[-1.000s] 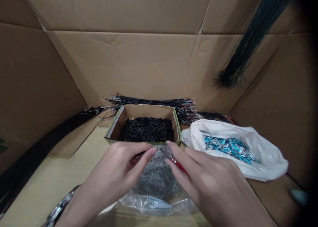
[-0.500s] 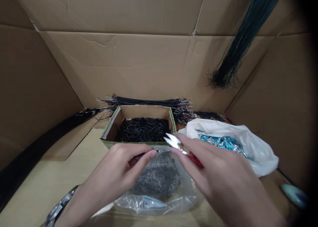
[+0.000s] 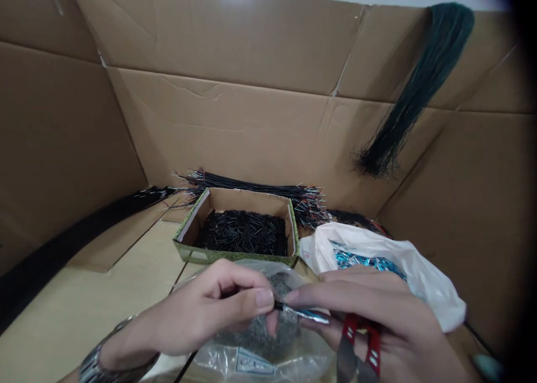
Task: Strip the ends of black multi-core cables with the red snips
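My left hand [image 3: 210,310] pinches the end of a thin black wire [image 3: 278,305] between thumb and forefinger, just above a clear plastic bag [image 3: 268,356] of small dark metal bits. My right hand [image 3: 369,316] is closed too: its fingertips pinch a small shiny blue-silver piece [image 3: 308,314] up against the wire's tip. Red-handled snips [image 3: 358,346] hang from the right hand's lower fingers, blades pointing down. The two hands meet fingertip to fingertip at the wire end.
A small green-edged cardboard box [image 3: 201,254] of short black tubes sits behind the hands. A white bag [image 3: 423,285] of blue foil pieces lies to the right. Bundles of black wires [image 3: 251,181] lie along the back, another bundle [image 3: 411,92] hangs at upper right. Cardboard walls [image 3: 251,120] surround everything.
The right hand has swung the snips down into its palm and brought a blue-silver piece to the wire tip. The camera has tilted up a little.
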Demonstrator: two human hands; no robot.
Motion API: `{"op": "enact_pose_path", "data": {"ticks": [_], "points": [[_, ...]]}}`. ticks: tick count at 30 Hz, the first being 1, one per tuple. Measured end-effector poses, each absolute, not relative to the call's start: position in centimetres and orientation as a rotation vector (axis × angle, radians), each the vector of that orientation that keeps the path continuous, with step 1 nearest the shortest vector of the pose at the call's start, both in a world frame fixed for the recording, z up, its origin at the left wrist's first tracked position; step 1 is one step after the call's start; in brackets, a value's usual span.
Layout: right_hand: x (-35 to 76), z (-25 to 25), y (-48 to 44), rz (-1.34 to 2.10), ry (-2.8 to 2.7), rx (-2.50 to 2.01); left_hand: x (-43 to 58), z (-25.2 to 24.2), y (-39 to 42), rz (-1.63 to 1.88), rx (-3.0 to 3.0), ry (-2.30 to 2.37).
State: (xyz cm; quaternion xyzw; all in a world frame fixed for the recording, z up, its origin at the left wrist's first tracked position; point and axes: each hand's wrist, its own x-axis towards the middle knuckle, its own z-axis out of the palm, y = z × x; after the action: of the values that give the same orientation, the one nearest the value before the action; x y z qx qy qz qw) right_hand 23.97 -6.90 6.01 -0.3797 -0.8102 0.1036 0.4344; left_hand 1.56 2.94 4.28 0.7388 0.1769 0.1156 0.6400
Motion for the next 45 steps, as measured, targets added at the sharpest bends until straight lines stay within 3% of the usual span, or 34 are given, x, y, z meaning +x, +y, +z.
{"op": "enact_pose_path", "data": {"ticks": [13, 22, 31, 40, 45], "points": [[22.3, 6.7, -6.0, -0.028, -1.989, -0.896, 1.6, 4.2, 2.8, 0.310, 1.628, 0.352], [22.7, 5.5, -5.6, 0.107, -2.037, -0.756, 1.3, 4.1, 2.7, 0.212, 1.532, 0.294], [22.3, 5.8, -4.8, 0.033, -1.975, -0.745, 1.5, 4.7, 2.7, 0.230, 1.544, 0.312], [22.4, 3.9, -4.4, 0.083, -1.762, -1.003, 2.2, 4.0, 1.4, 0.854, 2.033, 0.613], [21.5, 3.4, -4.1, 0.223, -1.582, -1.131, 2.3, 3.7, 1.5, 0.899, 1.984, 0.657]]}}
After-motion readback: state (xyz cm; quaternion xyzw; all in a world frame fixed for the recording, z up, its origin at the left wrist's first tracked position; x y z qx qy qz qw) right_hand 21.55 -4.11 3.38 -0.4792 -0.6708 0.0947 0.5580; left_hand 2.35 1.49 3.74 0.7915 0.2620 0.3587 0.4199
